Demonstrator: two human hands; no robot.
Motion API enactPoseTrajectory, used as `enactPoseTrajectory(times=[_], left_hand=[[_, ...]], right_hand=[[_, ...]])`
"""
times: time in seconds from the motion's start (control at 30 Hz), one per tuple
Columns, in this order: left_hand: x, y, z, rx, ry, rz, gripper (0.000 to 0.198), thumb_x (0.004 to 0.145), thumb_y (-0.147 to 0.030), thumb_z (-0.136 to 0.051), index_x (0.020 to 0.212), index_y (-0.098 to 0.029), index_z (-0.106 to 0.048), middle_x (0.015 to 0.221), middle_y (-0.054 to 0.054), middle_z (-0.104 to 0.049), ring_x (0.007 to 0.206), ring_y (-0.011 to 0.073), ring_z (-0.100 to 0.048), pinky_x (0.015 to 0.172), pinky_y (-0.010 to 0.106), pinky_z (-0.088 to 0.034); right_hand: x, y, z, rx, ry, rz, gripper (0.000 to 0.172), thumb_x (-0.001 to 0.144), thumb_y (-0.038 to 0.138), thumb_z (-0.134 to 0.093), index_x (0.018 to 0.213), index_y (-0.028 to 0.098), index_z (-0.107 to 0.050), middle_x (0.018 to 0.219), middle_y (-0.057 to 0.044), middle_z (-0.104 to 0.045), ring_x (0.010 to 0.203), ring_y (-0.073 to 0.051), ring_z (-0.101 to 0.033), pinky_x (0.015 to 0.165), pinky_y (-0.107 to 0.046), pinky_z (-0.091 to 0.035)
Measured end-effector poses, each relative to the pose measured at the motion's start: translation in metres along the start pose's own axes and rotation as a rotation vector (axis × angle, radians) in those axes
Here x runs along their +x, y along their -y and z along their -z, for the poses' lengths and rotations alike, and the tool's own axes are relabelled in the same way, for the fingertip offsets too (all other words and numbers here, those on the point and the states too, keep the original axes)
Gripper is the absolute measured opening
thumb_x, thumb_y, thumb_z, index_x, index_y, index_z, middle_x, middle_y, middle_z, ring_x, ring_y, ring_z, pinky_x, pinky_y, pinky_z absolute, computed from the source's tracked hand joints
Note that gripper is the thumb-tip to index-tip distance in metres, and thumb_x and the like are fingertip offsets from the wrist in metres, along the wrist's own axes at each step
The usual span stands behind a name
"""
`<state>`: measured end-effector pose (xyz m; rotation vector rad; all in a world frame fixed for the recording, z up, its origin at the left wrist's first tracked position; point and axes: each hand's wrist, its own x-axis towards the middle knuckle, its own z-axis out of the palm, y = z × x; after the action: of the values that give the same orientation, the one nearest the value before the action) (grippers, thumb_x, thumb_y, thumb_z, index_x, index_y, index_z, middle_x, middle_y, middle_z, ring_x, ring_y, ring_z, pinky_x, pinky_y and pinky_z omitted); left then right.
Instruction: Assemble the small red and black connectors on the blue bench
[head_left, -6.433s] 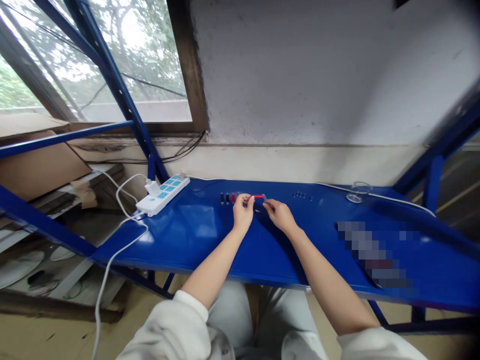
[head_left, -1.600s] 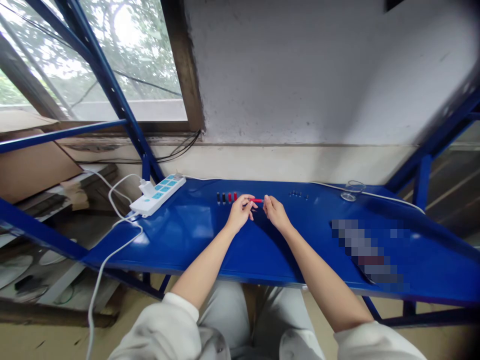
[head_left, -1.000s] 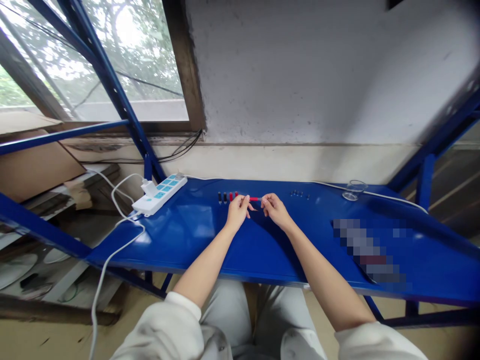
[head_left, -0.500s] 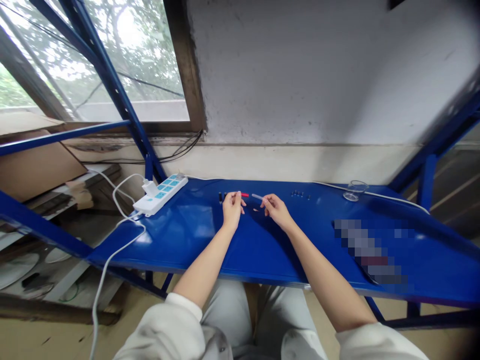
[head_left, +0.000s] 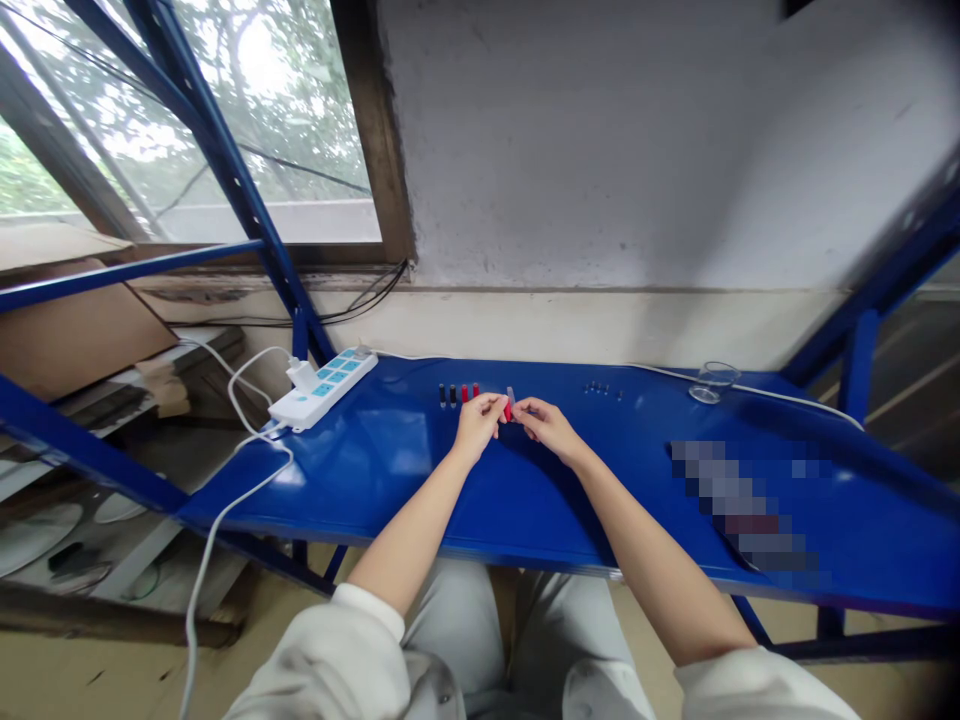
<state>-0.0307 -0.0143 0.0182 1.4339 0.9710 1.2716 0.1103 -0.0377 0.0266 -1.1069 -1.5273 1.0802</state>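
Two bare hands pinch a small red piece [head_left: 507,412] and a clear piece [head_left: 511,395] at the centre of the frame.
The left hand [head_left: 478,424] has its grip closed on the red piece; the right hand [head_left: 547,428] has its grip closed on the clear one, just beside it; whether the two touch is too small to tell. Left of them stand two red cylinders [head_left: 465,393] and two black cylinders [head_left: 453,393] in a row on the blue counter [head_left: 360,500]. Right of centre are tiny dark bits [head_left: 598,387], then a clear glass [head_left: 705,393]; a blurred-out item [head_left: 739,510] lies lower right, a white power strip [head_left: 304,408] centre-left.
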Motion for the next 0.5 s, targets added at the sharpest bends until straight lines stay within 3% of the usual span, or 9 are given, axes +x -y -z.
enactPoseTrajectory(times=[0.33,0.5], left_hand=[[-0.001,0.002,0.000,0.075,0.032,-0.033,0.040,0.074,-0.047,-0.054,0.088,-0.012,-0.064,0.056,-0.003,-0.051,0.035,0.0031,-0.041,0.035,0.017,-0.032],[-0.003,0.000,-0.001,0.106,0.096,-0.074,0.038,0.076,-0.045,-0.052,0.091,-0.012,-0.063,0.061,0.000,-0.056,0.037,0.0038,-0.043,0.038,0.018,-0.033]], right_hand=[[0.003,-0.008,0.005,-0.016,0.034,0.092,0.028,0.068,0.043,-0.060,0.074,0.016,-0.057,0.070,-0.001,-0.058,0.061,-0.010,-0.051,0.061,-0.025,-0.040],[0.006,-0.014,0.006,-0.012,0.086,0.100,0.030,0.064,0.045,-0.063,0.065,0.016,-0.053,0.062,0.002,-0.055,0.057,-0.010,-0.051,0.057,-0.024,-0.040]])
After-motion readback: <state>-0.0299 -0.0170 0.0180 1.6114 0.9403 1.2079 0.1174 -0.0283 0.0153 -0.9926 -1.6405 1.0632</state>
